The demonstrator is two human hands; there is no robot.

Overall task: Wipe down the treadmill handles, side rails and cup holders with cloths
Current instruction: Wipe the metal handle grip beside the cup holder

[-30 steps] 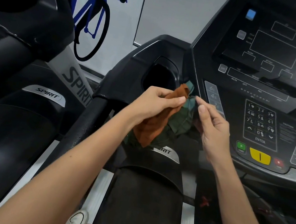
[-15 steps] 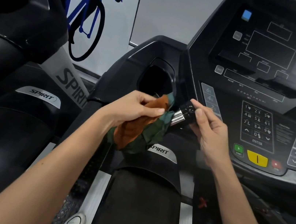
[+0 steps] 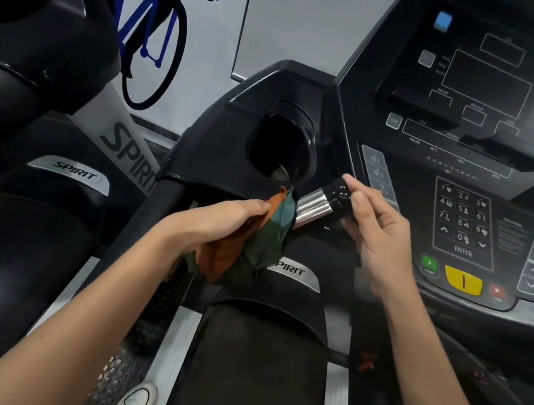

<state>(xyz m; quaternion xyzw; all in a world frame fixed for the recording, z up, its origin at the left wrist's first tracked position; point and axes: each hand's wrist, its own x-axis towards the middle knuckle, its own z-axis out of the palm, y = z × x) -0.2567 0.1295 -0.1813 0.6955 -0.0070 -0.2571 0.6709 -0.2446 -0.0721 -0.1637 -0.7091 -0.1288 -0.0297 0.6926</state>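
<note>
Cloths (image 3: 227,252) gripped in the left hand (image 3: 218,219) have slid back, baring the chrome treadmill handle (image 3: 313,206) whose black tip the right hand (image 3: 381,240) pinches; handle wiping seems underway.

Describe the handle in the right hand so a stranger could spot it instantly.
Start at the treadmill console; left of it sits a dark cup holder. Just below, a short handle juts out, the right hand pinching its black cap: the only shiny chrome piece, with cloths at its base.
</note>
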